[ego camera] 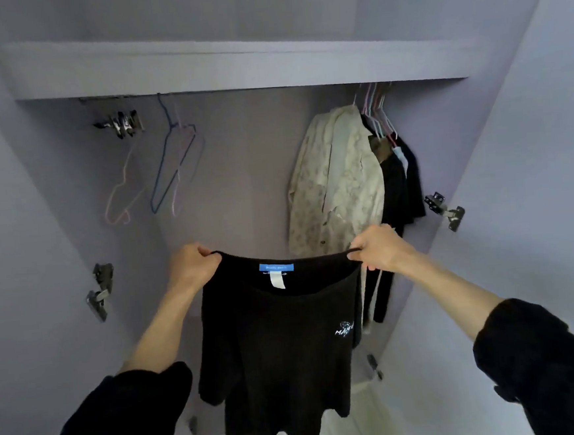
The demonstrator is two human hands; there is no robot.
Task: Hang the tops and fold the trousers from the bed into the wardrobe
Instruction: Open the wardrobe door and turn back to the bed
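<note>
Before wardrobe (241, 173): hands pinch limp black knit top (281, 341).

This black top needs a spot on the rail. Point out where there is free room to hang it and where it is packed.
Free: the middle of the rail, between the empty hangers on the left and the cream jacket. Crowded: the right end, where the jacket and dark clothes bunch against the wardrobe wall. Both hands, left hand and right hand, hold the black top.

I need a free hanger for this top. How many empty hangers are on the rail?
3: pink hanger, blue hanger and pale hanger, all hanging left; the clothes at right may hide more.
</note>
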